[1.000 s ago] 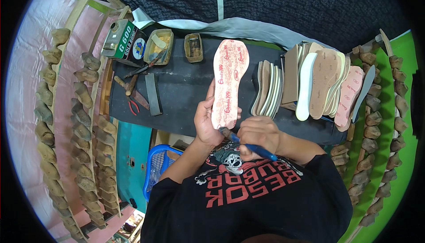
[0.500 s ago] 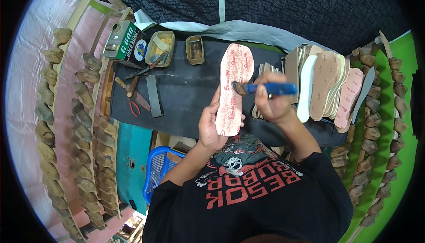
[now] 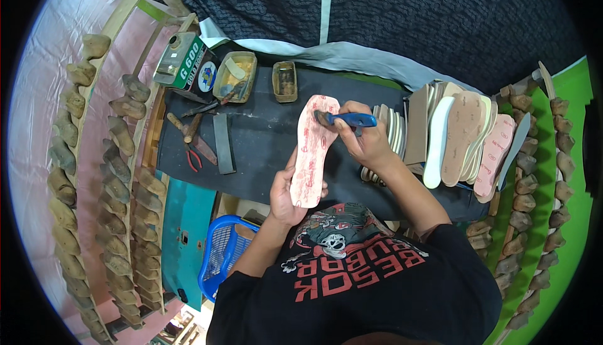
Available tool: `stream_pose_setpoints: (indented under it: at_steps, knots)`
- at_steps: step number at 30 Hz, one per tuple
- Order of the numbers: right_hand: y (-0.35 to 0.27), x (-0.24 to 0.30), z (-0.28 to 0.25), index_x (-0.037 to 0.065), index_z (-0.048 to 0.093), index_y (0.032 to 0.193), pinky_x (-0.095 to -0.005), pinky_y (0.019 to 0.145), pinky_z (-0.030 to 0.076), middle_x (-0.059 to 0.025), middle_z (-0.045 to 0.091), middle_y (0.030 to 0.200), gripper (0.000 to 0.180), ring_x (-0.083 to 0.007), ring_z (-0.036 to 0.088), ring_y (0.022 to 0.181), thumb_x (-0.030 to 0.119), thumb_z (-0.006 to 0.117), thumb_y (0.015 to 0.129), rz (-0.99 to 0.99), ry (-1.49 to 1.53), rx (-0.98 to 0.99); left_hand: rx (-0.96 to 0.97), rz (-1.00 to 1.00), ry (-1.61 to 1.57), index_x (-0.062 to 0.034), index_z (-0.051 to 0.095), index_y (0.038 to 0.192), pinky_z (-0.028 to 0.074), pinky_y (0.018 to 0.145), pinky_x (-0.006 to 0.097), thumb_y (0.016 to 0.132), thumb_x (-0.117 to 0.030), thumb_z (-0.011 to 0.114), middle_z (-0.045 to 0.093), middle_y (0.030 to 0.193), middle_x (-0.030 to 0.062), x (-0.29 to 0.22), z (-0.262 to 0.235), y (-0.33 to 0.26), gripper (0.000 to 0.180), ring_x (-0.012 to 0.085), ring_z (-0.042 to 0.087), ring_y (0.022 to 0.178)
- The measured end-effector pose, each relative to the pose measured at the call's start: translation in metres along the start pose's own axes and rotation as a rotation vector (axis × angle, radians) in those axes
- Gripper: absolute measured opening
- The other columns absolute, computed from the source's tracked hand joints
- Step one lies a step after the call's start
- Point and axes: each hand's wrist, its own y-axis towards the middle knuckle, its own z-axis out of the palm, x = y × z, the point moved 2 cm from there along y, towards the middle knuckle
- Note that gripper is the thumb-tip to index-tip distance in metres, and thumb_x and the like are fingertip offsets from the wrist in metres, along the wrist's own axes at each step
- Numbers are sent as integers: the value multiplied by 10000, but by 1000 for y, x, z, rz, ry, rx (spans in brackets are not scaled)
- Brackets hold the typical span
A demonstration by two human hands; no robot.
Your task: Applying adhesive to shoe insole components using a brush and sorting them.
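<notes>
Sitting a little lower in view than half a second ago, the table [image 3: 257, 141] spreads dark below a patterned curtain [image 3: 402, 18]. Rows of lasts [image 3: 61, 188] line racks at both sides. A blue basket [image 3: 217, 251] stands by the near edge, partly hidden by the left arm. At the table's right, packed soles [image 3: 458, 137] in white, tan and pink stand close together. The can [image 3: 182, 65] is at the far left corner. A loose stack [image 3: 396, 132] lies left of the packed soles; the right forearm and hand screen part of it, though more shows than half a second ago. The insole [image 3: 311, 156], pale with red print, is held up over the table's near middle; it has come nearer the body and slightly left. The left hand [image 3: 286, 197] clasps its narrow end, thumb at the left edge, fingers behind. The right hand [image 3: 364, 139] pinches the brush [image 3: 358, 119] by its blue handle, and the bristles have gone from the insole's waist to its wide end, seemingly touching it. Beyond lie two trays [image 3: 219, 81], then a grey bar [image 3: 223, 144] and red-handled pliers [image 3: 196, 161].
</notes>
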Motion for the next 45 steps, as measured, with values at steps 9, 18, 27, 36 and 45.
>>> stream_pose_setpoints:
  at_steps: [9, 18, 27, 36, 45]
  knots:
    - [46, -102, 97, 25, 678, 1149, -412, 817, 524, -182, 695, 1038, 245, -371, 675, 943, 65, 692, 907, 78, -20, 104, -166, 42, -47, -179, 385, 1514, 504, 703, 416, 930, -322, 426, 649, 1157, 101, -13, -37, -35, 604, 263, 647, 847]
    - [36, -141, 131, 79, 684, 1170, -438, 863, 508, -135, 594, 1067, 325, -343, 617, 997, 41, 681, 848, 174, -274, 355, -148, 113, -63, -173, 331, 1547, 521, 721, 430, 943, -306, 405, 653, 1149, 113, -18, -36, -38, 623, 277, 665, 863]
    - [13, -142, 102, 79, 570, 1349, -371, 916, 502, -139, 541, 1266, 466, -288, 587, 1077, 130, 688, 901, 77, -70, 234, -69, 91, 22, -153, 246, 1582, 563, 737, 434, 962, -294, 397, 641, 1190, 128, -9, -22, -21, 653, 283, 684, 873]
    - [-83, -47, 74, 3, 401, 1440, -360, 845, 514, -132, 533, 1364, 659, -202, 600, 1031, 540, 317, 1067, 1010, 1095, 7, -113, 155, 234, -121, 169, 1599, 608, 776, 403, 984, -283, 427, 590, 1322, 149, -3, -6, -10, 686, 261, 691, 934]
    - [-114, 0, 79, 19, -2, 1560, -372, 1165, 280, -160, 221, 1545, 822, -249, 251, 1441, 172, 584, 1003, 593, 838, 434, -248, 226, 462, 16, 304, 1534, 337, 1170, 374, 940, -45, 363, 437, 1505, 165, 19, -16, -12, 600, 226, 442, 1388]
